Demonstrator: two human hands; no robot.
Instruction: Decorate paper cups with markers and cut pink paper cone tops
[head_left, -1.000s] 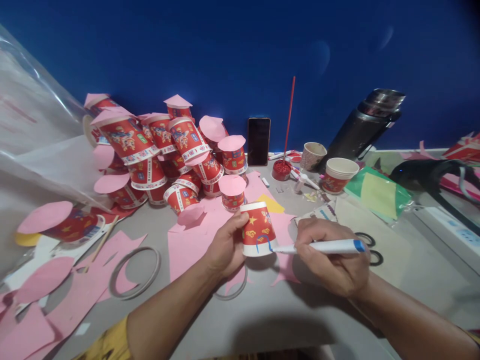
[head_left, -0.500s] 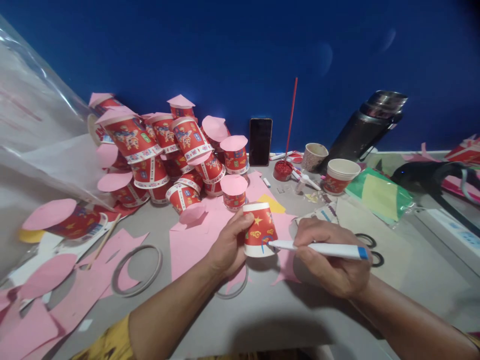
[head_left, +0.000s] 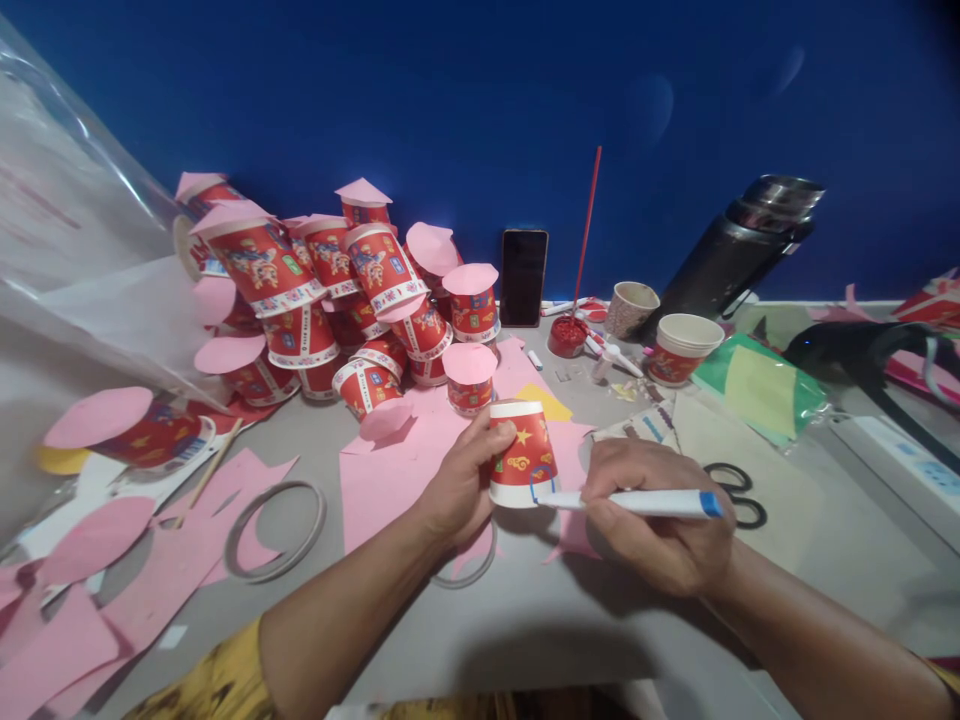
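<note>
My left hand (head_left: 463,480) grips a red paper cup (head_left: 523,450) with gold stars and a white rim, held upside down above the table. In my right hand (head_left: 660,515) is a white marker pen (head_left: 637,502) with a blue end. Its tip touches the cup near the white band at the bottom, where a curved blue line shows. Under and behind the held cup lie sheets of pink paper (head_left: 382,490). A grey ring (head_left: 276,532) rests on the table left of my left forearm, and a second ring is partly hidden beneath my left wrist.
Several red cups with pink paper tops (head_left: 262,260) are piled at the back left. A phone (head_left: 523,278) leans on the blue wall. At right stand a stack of paper cups (head_left: 681,350) and a black thermos (head_left: 731,255); scissors (head_left: 739,495) lie beyond my right hand.
The marker tip has moved slightly down the cup, and the blue line on it has grown into an arch. My left hand still holds the cup in nearly the same place.
</note>
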